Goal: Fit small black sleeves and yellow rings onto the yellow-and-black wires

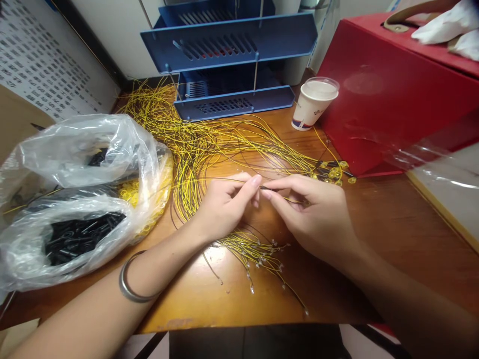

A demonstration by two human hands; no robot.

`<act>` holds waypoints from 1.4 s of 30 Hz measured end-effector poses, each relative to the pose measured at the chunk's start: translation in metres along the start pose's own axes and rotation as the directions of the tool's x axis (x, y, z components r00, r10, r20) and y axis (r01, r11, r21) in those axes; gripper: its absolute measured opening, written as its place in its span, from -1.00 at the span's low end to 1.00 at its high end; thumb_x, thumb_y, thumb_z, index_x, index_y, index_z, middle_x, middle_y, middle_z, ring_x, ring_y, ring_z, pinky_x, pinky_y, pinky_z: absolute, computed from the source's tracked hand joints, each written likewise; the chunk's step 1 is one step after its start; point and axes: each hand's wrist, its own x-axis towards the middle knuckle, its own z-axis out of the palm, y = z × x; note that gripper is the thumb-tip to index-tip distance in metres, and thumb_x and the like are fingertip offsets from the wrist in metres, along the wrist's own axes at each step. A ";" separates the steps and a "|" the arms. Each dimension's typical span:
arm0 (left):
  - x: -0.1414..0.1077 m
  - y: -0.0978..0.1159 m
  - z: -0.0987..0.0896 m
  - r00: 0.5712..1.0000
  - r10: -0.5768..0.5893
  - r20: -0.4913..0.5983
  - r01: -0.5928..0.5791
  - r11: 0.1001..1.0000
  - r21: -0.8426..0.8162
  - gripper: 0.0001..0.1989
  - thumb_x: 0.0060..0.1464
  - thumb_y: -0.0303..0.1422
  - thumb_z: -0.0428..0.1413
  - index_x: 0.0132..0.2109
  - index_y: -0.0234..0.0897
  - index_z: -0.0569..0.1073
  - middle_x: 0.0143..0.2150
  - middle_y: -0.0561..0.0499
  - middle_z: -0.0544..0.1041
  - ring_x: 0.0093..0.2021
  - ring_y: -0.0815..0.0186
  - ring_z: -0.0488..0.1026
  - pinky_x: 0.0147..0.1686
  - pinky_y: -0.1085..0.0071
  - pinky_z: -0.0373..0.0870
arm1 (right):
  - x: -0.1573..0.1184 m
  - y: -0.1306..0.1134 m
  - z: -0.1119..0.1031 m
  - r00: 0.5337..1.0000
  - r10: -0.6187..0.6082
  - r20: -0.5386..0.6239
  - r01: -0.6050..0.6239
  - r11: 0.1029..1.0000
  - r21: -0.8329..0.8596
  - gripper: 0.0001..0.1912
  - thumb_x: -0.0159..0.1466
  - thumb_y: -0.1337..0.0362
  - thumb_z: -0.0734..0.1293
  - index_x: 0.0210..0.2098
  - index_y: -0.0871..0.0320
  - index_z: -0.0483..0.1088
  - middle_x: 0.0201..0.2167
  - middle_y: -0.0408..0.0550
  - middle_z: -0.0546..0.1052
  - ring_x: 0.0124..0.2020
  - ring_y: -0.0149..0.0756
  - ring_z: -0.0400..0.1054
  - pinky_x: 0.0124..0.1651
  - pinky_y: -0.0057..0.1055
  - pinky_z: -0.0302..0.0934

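Note:
Near the middle of the wooden table, my left hand pinches a thin yellow-and-black wire between thumb and fingers. My right hand is close beside it, thumb and forefinger closed on a small black sleeve on the wire. The two sets of fingertips nearly touch. Behind and left of my hands lies a large bundle of yellow and black wires. Bare-looking, shiny wire ends fan out below my hands. Several wires end at the right in black pieces and clear yellow discs.
Plastic bags at the left hold black tubes and yellow pieces. A blue tray rack stands at the back, with a paper cup beside it. A red box is at the right.

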 end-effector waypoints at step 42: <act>0.008 -0.002 -0.004 0.992 -0.121 -0.036 0.117 0.990 -0.082 -0.47 0.31 -0.12 -0.02 -0.59 -0.28 0.37 -0.58 0.04 0.40 -0.51 0.40 0.32 -0.38 0.44 0.25 | -0.002 0.001 0.001 1.000 0.003 -0.017 -0.004 0.997 -0.079 -0.93 0.22 0.37 0.39 -0.32 0.12 0.55 -0.51 -0.16 0.57 -0.62 -0.42 0.27 -0.55 -0.42 0.12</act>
